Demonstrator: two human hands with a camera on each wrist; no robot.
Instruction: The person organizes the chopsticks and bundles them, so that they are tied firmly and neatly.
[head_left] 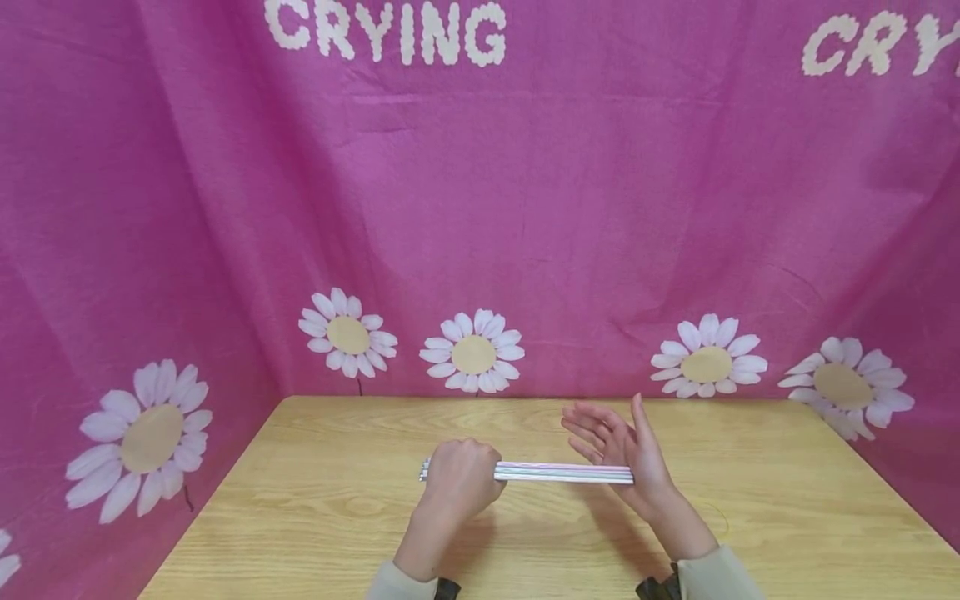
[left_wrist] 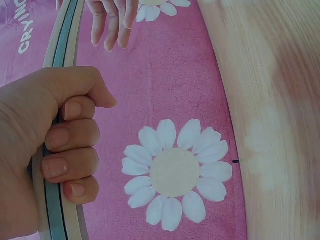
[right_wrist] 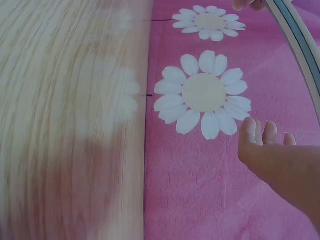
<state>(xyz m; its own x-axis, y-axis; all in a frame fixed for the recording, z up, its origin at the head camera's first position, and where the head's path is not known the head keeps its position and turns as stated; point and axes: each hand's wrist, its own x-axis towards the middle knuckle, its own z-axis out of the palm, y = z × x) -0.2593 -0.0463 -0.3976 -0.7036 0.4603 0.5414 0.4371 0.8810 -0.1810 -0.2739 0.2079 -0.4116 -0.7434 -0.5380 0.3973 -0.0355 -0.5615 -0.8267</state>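
The table (head_left: 315, 500) shows pale, smooth, matt wood grain. The pink backdrop (head_left: 600, 208) is soft, creased cloth with printed daisies. The straws (head_left: 562, 472) look like smooth matt paper.

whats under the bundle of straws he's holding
Bare wooden table lies under the bundle of straws; whether the bundle rests on it cannot be told. The left hand grips one end, covering that stretch; the right hand is open at the other end.

left hand (head_left: 459, 482): fingers curled in a fist | right hand (head_left: 626, 454): flat, fingers spread
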